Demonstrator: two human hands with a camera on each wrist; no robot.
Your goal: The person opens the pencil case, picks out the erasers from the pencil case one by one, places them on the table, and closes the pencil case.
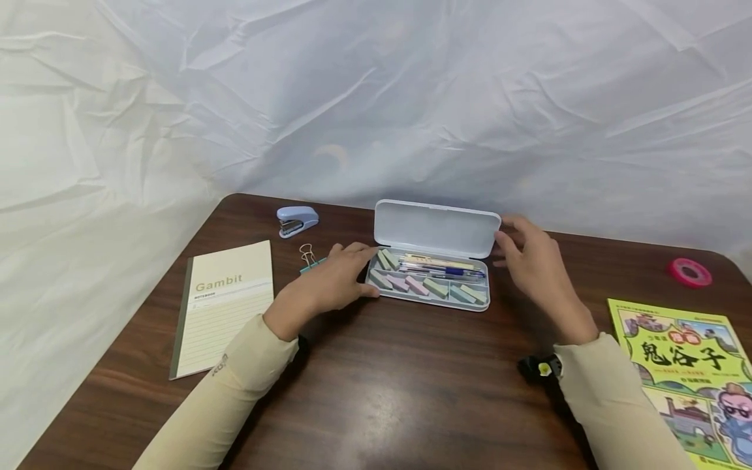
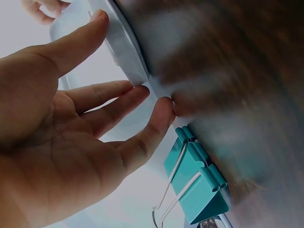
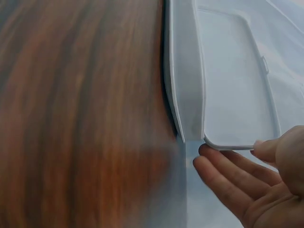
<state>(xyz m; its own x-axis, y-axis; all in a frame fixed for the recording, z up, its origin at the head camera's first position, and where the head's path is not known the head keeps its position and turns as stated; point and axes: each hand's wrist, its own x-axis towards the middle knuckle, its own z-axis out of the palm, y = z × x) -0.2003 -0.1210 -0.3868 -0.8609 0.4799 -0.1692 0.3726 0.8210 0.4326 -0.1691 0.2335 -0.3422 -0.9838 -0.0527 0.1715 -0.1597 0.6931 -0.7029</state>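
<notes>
A pale pencil case (image 1: 427, 303) stands with its lid (image 1: 435, 230) raised. Inside lie several pens (image 1: 443, 267) in the back section and pastel eraser-like blocks (image 1: 417, 285) around them. My left hand (image 1: 329, 277) is at the case's left end, thumb by the front corner and fingers along the end. In the left wrist view, those fingers (image 2: 126, 107) are fairly straight against the case. At the lid's right edge, my right hand (image 1: 531, 258) pinches the rim; the right wrist view shows the thumb (image 3: 266, 151) on the lid and fingertips below its edge.
A teal binder clip (image 2: 197, 180) stands close beside the left hand. Further left lie a Gambit notebook (image 1: 229, 313) and a light-blue stapler (image 1: 297, 220). On the right are a comic book (image 1: 684, 365) and a red tape roll (image 1: 690, 272). White sheeting (image 1: 411, 98) hangs behind the table.
</notes>
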